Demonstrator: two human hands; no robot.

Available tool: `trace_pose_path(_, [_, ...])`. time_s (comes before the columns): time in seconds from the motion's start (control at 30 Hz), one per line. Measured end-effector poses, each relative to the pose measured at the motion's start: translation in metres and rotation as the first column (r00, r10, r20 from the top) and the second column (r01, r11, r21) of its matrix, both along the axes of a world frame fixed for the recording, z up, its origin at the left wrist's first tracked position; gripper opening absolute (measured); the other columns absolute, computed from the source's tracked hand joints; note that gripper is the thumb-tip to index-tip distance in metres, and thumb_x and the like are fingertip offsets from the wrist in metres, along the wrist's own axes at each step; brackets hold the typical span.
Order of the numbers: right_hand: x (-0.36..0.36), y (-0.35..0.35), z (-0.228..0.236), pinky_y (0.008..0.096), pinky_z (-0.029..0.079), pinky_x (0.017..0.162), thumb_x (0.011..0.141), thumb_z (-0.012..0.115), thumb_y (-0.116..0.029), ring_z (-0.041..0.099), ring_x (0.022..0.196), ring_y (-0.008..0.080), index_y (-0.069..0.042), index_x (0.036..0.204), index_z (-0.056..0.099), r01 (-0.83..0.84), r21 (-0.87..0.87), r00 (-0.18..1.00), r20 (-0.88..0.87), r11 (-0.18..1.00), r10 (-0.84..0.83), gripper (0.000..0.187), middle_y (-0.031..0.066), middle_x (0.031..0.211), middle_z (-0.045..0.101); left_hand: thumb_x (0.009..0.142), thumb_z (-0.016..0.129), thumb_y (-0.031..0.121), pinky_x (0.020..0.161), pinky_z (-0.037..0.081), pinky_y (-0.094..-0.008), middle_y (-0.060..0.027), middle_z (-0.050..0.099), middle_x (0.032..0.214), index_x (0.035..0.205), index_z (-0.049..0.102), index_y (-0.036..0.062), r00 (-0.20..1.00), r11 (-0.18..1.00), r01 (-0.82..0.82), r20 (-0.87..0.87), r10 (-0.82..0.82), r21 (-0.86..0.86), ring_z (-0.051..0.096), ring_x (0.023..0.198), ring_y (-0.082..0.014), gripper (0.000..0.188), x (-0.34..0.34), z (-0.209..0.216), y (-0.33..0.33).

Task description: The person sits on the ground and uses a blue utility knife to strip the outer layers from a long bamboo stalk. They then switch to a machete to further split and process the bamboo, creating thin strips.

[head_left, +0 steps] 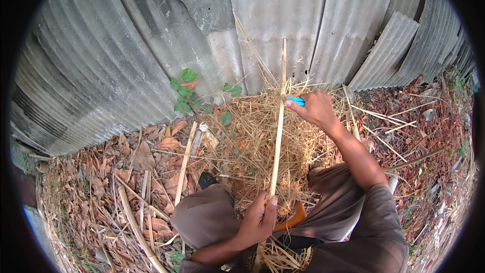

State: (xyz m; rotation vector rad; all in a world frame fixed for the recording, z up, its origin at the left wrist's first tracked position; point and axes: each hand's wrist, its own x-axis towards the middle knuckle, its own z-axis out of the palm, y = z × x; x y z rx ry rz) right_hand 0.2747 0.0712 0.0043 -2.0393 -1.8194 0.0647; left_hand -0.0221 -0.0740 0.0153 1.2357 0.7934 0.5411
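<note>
A long pale bamboo strip (278,149) runs upright through the middle of the view, from my lap toward the metal fence. My left hand (258,221) is closed around its lower part, just above my lap. Farther up, my right hand (317,109) grips a bright blue handle (296,101) against the strip; whatever blade or edge it carries is hidden. Thin curled shavings (285,258) lie in my lap. Between my legs shows an orange curved thing (295,216) whose kind I cannot make out.
A heap of straw-like shavings (252,136) covers the ground before me. Corrugated sheets (278,25) form a fence behind it. Left lie dry leaves (146,156) and bamboo pieces (186,162); more thin strips (386,116) lie right. A leafy green plant (184,91) grows by the fence.
</note>
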Motion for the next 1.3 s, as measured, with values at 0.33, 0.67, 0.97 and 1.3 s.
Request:
trace_pose_path(0.33, [-0.074,-0.056,0.01,0.0389,0.042,0.039,0.073,0.053,-0.076,0.054,0.038,0.0276,-0.009,0.055,0.058,-0.394,-0.057,0.918,0.025,0.917,0.396,0.07,0.0081,0.043,0.051,0.099,0.043,0.017,0.041,0.033,-0.021,0.0031,0.044,0.056,0.096,0.043,0.0025,0.99,0.99,-0.134,-0.045,0.132,-0.046,0.041,0.045,-0.0014,0.015,-0.008,0.005,0.007])
trace_pose_path(0.67, [-0.083,-0.069,0.011,0.0347,0.04,0.039,0.063,0.055,-0.083,0.048,0.034,0.0231,-0.012,0.049,0.052,-0.508,-0.041,0.848,0.151,0.86,0.508,0.073,0.0039,0.039,0.045,0.099,0.043,0.018,0.041,0.032,-0.0188,0.0035,0.043,0.057,0.096,0.045,0.0029,0.976,0.959,-0.121,-0.146,0.162,0.256,0.04,0.046,-0.0008,0.015,-0.013,-0.017,0.008])
trace_pose_path(0.97, [-0.08,-0.053,0.006,0.0365,0.04,0.04,0.054,0.062,-0.083,0.046,0.035,0.0228,-0.011,0.048,0.046,-0.524,0.161,0.846,0.214,0.836,0.489,0.073,0.002,0.042,0.045,0.094,0.049,0.012,0.045,0.04,-0.0371,-0.013,0.051,0.057,0.098,0.044,0.0,0.948,0.884,-0.098,-0.229,0.223,0.457,0.056,0.047,-0.0256,0.013,-0.009,0.003,0.014])
trace_pose_path(1.3, [-0.037,-0.028,-0.006,0.0408,0.041,0.042,0.075,0.05,-0.075,0.051,0.037,0.0284,-0.008,0.05,0.054,-0.25,0.161,0.968,0.046,0.955,0.245,0.072,0.0086,0.041,0.046,0.095,0.047,0.014,0.047,0.037,-0.0325,-0.0084,0.046,0.058,0.099,0.044,-0.0003,0.947,0.948,0.061,-0.317,0.044,0.313,0.048,0.048,-0.0163,0.015,-0.006,0.011,-0.001])
